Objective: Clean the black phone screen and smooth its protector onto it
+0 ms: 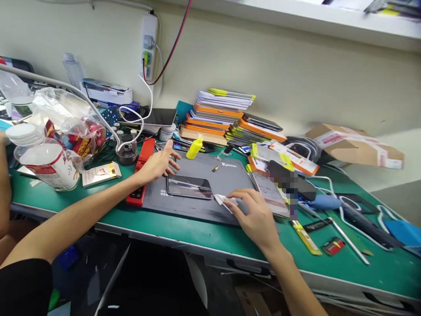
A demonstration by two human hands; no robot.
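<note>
A black-screened smartphone (190,187) lies flat on a dark grey work mat (204,164), its glass reflecting light. Just beyond its left end, my left hand (161,163) hovers with the fingers spread and nothing in them. To the right of the phone, my right hand (255,215) pinches a crumpled white wipe (224,202) on the mat; the wipe sits close to the phone's right end. A red device (140,184) with buttons runs along the mat's left edge. Behind the phone stands a yellow squeeze bottle (195,147).
Stacks of orange and yellow-edged boxes (213,115) stand against the wall. A clear plastic jar (49,164) is at left, beside another person's arm (4,188). On the right lie a tablet-like panel (271,195), a yellow cutter (306,238), a lighter (333,246) and cables.
</note>
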